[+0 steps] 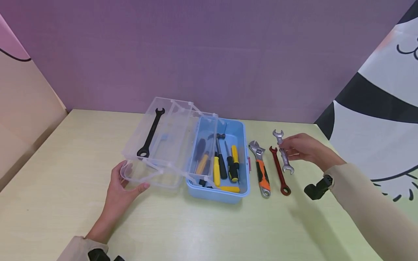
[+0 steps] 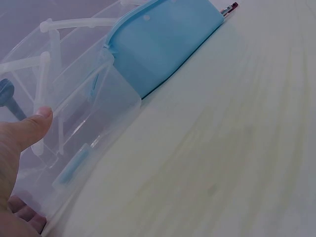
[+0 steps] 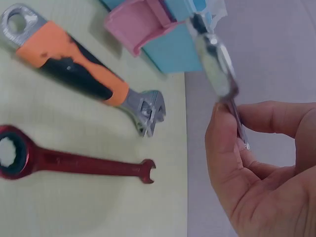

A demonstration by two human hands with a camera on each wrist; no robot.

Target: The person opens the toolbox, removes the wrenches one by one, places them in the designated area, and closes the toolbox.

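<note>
A blue toolbox [image 1: 241, 185] stands open on the table, its clear fold-out tray [image 1: 169, 145] swung to the left with a black wrench [image 1: 151, 132] in it. My left hand [image 1: 121, 186] grips the tray's near corner, thumb [image 2: 30, 126] on its clear wall [image 2: 98, 123]. My right hand [image 1: 305, 149] pinches a silver wrench [image 1: 283, 152] by its shaft and holds it above the table, right of the box; in the right wrist view the silver wrench [image 3: 217, 69] points up from the fingers. A red wrench [image 1: 279, 171] and an orange-handled adjustable wrench [image 1: 261, 167] lie flat beside the box.
Screwdrivers with yellow and black handles [image 1: 225, 166] and a hammer lie inside the blue box. A pink latch [image 3: 140, 22] sits on the box's side. A purple wall stands behind the table [image 1: 209, 232]; a black-and-white panel rises at right.
</note>
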